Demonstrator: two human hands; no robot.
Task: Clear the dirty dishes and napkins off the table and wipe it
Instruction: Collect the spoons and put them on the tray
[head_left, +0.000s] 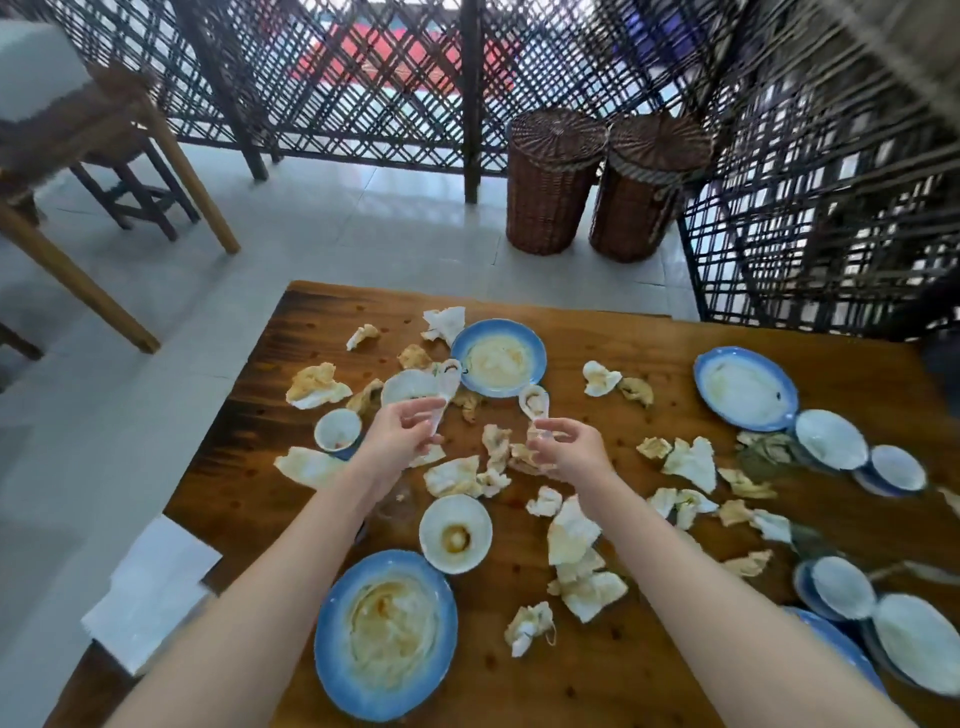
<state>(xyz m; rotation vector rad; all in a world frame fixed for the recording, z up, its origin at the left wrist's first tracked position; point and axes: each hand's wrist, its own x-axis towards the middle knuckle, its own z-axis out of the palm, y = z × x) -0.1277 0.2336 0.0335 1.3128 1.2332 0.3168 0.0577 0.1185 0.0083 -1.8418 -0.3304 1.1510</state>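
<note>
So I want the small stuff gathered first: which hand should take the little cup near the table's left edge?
Left. The left hand is right beside the little cup; the right hand would have to reach across. The left holds a spoon, though, so that likely goes down first.

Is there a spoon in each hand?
Yes, the left hand pinches the left spoon by its handle and the right hand pinches the right spoon, both above the table.
</note>
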